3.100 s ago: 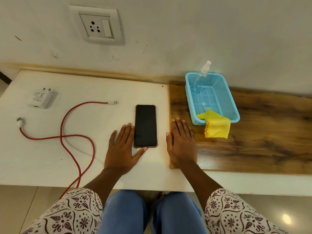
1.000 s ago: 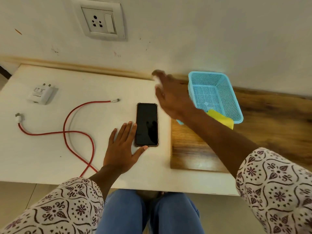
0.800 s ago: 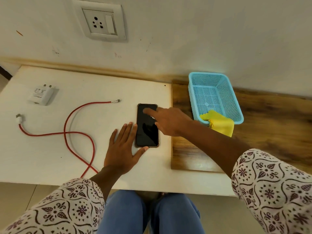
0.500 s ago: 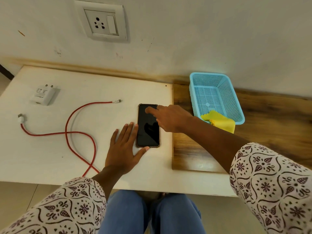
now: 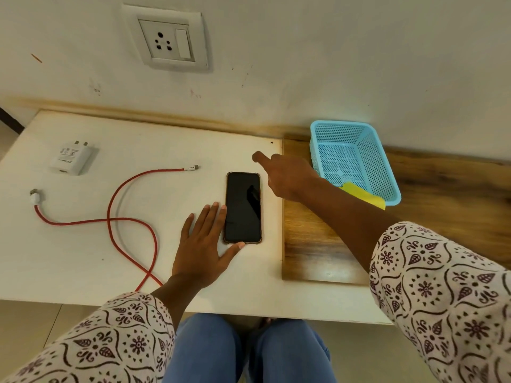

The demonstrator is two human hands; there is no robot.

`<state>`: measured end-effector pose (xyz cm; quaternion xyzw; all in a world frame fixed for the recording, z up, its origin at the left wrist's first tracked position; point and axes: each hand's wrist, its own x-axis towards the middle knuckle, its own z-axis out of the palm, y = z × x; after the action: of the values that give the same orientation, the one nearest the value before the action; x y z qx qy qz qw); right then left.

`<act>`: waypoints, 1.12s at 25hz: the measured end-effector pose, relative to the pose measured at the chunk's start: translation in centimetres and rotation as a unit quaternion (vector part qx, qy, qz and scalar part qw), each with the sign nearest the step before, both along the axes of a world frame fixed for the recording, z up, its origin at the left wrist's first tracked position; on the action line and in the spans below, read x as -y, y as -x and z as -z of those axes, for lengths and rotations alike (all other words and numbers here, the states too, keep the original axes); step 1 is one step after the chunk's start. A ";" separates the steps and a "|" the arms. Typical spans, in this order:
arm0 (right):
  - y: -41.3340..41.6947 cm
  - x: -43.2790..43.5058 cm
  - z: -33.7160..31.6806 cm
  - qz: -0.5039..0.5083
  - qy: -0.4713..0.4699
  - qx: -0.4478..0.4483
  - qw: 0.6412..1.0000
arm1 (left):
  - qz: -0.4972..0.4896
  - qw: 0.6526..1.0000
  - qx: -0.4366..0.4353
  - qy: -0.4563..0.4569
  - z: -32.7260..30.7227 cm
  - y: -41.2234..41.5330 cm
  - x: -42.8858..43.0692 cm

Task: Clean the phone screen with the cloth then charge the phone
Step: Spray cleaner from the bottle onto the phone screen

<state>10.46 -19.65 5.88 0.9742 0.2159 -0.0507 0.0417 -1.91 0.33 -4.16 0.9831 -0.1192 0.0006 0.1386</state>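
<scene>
Scuffed white wall (image 5: 331,51) behind; white table (image 5: 83,258), wooden board (image 5: 442,203) on its right half; pale tiled floor (image 5: 27,327) below.

Patterned sleeves and blue jeans on my remote feed.

From where I sit I see the left sleeve (image 5: 110,335) and the right sleeve (image 5: 442,294) cut from the same off-white fabric. It is printed all over in dark brown, with wavy lines forming a lattice. Each cell holds a small flower or a leaf shape with dots. Both sleeves hang loose and stop short of the wrist, leaving the forearms, the left hand (image 5: 201,244) and the right hand (image 5: 287,175) bare. At the bottom of my view both legs are in plain mid-blue jeans (image 5: 210,349).
</scene>
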 end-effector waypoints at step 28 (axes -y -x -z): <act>10.7 -3.0 1.4 0.049 -0.142 -0.153 0.977 | 0.006 1.000 0.000 0.018 -0.2 0.1 0.0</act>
<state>-0.22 -16.65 4.43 0.9602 0.1768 -0.1703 -0.1332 -2.06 0.34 -3.94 0.9798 -0.1247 0.0025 0.1561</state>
